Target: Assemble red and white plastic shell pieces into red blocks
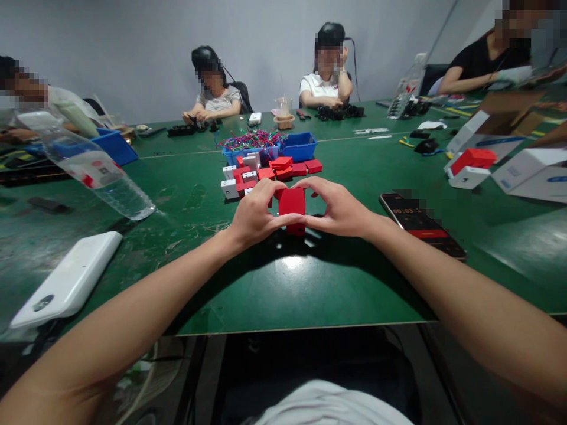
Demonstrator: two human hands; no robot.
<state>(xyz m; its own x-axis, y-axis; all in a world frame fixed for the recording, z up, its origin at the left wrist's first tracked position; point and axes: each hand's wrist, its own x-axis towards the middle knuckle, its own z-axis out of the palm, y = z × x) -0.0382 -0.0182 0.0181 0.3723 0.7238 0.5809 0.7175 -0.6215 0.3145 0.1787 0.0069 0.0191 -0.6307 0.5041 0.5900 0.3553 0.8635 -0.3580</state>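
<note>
Between both hands, just above the green table (pixel 248 295), is a small red plastic box (pixel 292 202). My left hand (pixel 259 212) grips its left side, thumb along the near lower edge and fingers at the far top corner. On the opposite side, my right hand (pixel 336 206) pinches it the same way, and the two thumb tips nearly meet in front. Right behind the hands lie several red boxes (pixel 282 168) and white boxes (pixel 229 189) in a loose pile. What the box contains cannot be seen.
Behind the pile stand blue bins (pixel 299 146), one heaped with coloured wires (pixel 252 140). A phone (pixel 420 224) lies right; a white power bank (pixel 71 277) and a tilted water bottle (pixel 101 171) are left. Cardboard boxes (pixel 538 174) sit far right. Several people sit around the table.
</note>
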